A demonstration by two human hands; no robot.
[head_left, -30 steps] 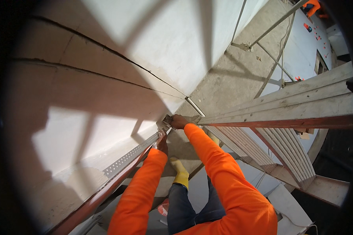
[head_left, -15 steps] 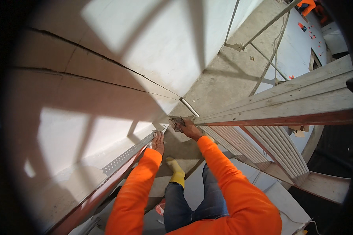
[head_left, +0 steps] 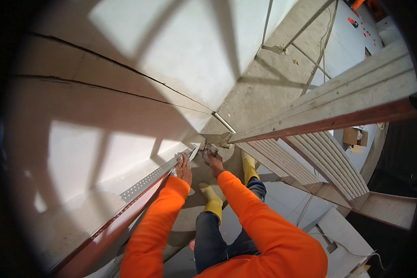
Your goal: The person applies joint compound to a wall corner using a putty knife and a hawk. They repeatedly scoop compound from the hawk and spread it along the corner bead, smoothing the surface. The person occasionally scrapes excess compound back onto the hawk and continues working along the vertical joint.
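Note:
A perforated metal corner bead (head_left: 146, 180) runs along the edge of the low wall on the left. My left hand (head_left: 184, 169) is closed over its far end, fingers together, with white smears on the skin. Just right of it, my right hand (head_left: 215, 163) grips a trowel (head_left: 210, 152) smeared with plaster. The trowel's blade is partly hidden, and its exact shape is hard to make out. Between the trowel and the bead's end, a pale narrow strip (head_left: 194, 153) stands at the wall corner.
A ladder (head_left: 329, 104) with ribbed steps leans close on my right. Metal bars (head_left: 310, 28) stand farther off. A white wall (head_left: 185, 46) with two dark grooves rises ahead. An opened cardboard box (head_left: 355, 136) lies beyond the ladder. My yellow boots (head_left: 212, 200) are below.
My right hand has drawn back and down from the ladder's end with the trowel, closer to my left hand. My right boot has come into view. The left hand stays on the bead.

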